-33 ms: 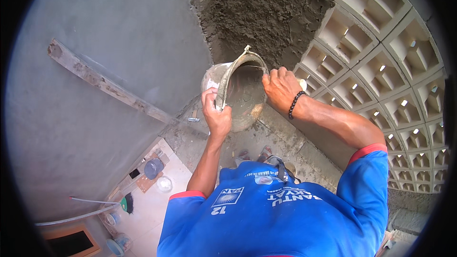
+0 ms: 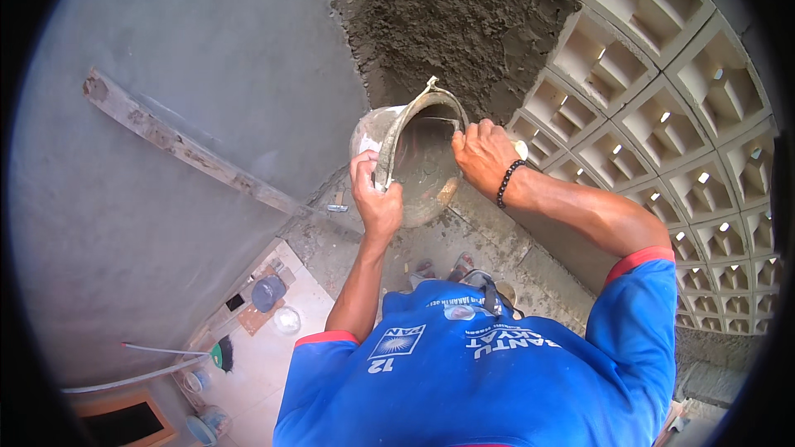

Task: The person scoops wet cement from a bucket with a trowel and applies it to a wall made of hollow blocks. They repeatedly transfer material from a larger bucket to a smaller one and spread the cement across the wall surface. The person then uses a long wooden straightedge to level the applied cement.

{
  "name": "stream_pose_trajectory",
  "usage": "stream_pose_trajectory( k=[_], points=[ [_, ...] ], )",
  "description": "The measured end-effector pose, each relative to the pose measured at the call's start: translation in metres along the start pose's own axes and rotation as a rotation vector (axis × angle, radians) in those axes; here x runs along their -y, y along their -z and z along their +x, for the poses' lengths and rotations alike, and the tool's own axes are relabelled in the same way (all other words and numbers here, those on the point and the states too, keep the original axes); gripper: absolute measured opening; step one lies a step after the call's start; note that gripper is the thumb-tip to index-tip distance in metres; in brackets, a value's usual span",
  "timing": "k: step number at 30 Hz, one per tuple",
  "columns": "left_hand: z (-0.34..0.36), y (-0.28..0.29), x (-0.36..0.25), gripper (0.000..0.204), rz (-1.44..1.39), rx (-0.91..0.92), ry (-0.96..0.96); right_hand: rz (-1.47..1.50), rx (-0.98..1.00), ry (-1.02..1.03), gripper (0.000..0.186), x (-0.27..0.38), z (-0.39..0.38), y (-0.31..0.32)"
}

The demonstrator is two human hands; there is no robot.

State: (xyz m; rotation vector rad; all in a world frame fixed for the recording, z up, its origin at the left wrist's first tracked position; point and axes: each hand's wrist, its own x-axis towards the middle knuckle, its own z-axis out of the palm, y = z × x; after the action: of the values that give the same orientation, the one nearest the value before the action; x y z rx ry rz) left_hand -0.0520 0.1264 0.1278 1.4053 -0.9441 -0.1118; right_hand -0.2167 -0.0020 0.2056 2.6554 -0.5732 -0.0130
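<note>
Rough dark mortar [image 2: 464,25] spreads beyond a tilted, grey-smeared bucket [image 2: 387,155], its rim crusted; left hand [image 2: 379,201] clutches that rim, right hand [image 2: 487,154] clasps a pale-handled tool [image 2: 520,150]!

Wearer's shirt [image 2: 472,397]: bright blue, short-sleeved, with coral-red sleeve cuffs [image 2: 641,262]. White printing ran across the chest, including a square sunburst emblem [image 2: 397,342] and block lettering [image 2: 512,343], both inverted from this viewpoint. Small pale specks dotted the cloth. Left hand [image 2: 378,203] and right hand [image 2: 484,153] were bare, as were both forearms. A bracelet [image 2: 506,182] of round black beads circled the right wrist. Footwear [image 2: 464,263] showed beyond the hem; type unclear.
</note>
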Motion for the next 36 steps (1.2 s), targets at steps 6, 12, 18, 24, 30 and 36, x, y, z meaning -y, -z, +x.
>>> stream_pose_trajectory(
  k=[6, 12, 18, 24, 30, 36],
  points=[
    [0.015, 0.003, -0.020, 0.033, -0.030, 0.053, -0.105, 0.022, 0.056, 0.108, 0.020, 0.020, -0.007, -0.021],
    [0.015, -0.003, -0.025, 0.035, -0.018, 0.048, -0.044, 0.672, 0.306, 0.030, 0.030, 0.032, -0.022, -0.031],
    [-0.014, -0.039, -0.014, 0.041, 0.227, 0.146, -0.036, 1.330, 0.294, -0.140, 0.037, 0.057, -0.043, -0.058],
    [-0.015, -0.036, -0.001, 0.043, 0.313, 0.121, 0.002, 2.180, 0.610, -0.449, 0.018, 0.053, -0.056, -0.084],
    [0.008, 0.013, 0.008, 0.037, 0.150, -0.103, 0.068, 2.224, 0.604, -0.355, 0.033, 0.016, -0.059, -0.049],
    [0.019, 0.055, 0.011, 0.044, -0.340, -0.344, 0.282, 1.909, 0.454, -0.129, 0.034, -0.037, -0.057, -0.006]
  ],
)
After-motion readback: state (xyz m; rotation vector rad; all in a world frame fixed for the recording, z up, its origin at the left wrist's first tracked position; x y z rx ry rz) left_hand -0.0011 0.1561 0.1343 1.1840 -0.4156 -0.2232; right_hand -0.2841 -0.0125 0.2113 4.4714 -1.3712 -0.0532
